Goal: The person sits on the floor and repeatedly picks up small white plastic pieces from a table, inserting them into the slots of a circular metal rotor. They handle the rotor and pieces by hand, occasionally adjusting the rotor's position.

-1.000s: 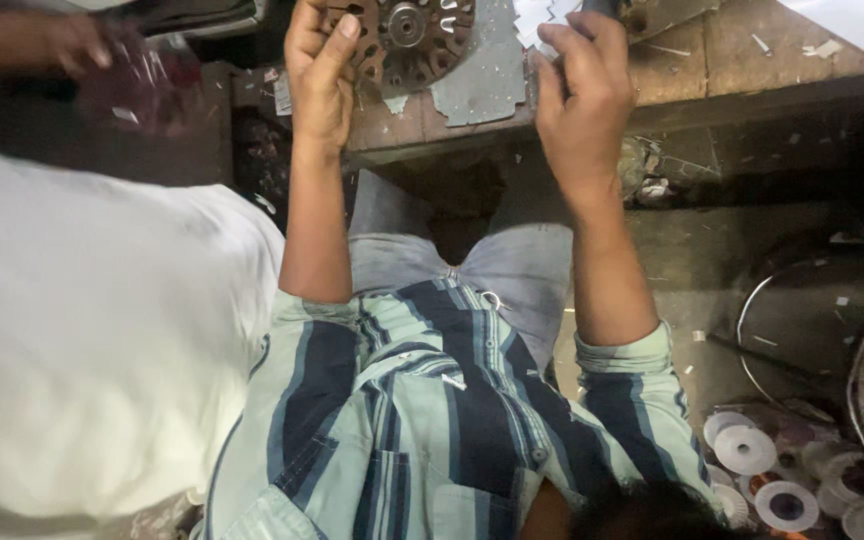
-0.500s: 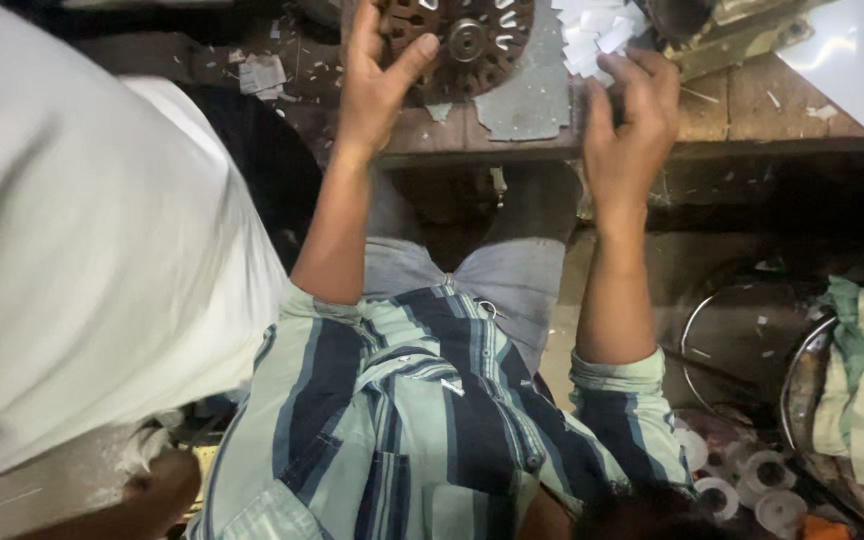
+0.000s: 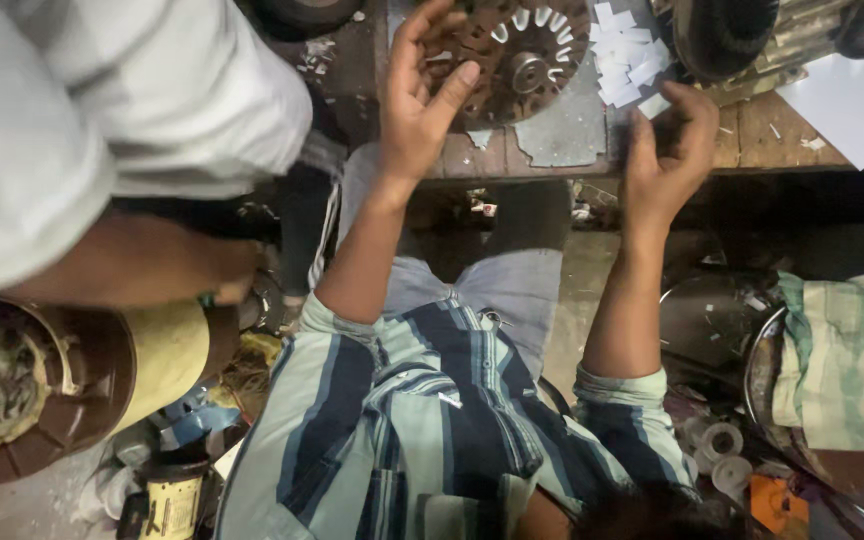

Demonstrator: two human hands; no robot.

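A rusty round stator core (image 3: 517, 55) with white slot liners lies on a wooden bench (image 3: 752, 135) at the top. My left hand (image 3: 417, 95) rests against its left rim, fingers spread and holding nothing. My right hand (image 3: 667, 150) is curled at the bench edge just below a heap of small white paper strips (image 3: 622, 50). Its thumb and fingers pinch one white strip (image 3: 653, 106). Both forearms reach up from my striped shirt (image 3: 422, 430).
Another person in a white shirt (image 3: 102, 110) leans in at the left, forearm (image 3: 132, 270) low. A grey metal sheet (image 3: 562, 130) lies under the core. A white sheet (image 3: 852, 100), tape rolls (image 3: 722, 440), a can (image 3: 172, 500) and a striped cloth (image 3: 842, 360) surround me.
The view shifted, and the other person now fills the upper left. My left hand opened against the core's rim. My right hand dropped lower, under the paper strips.
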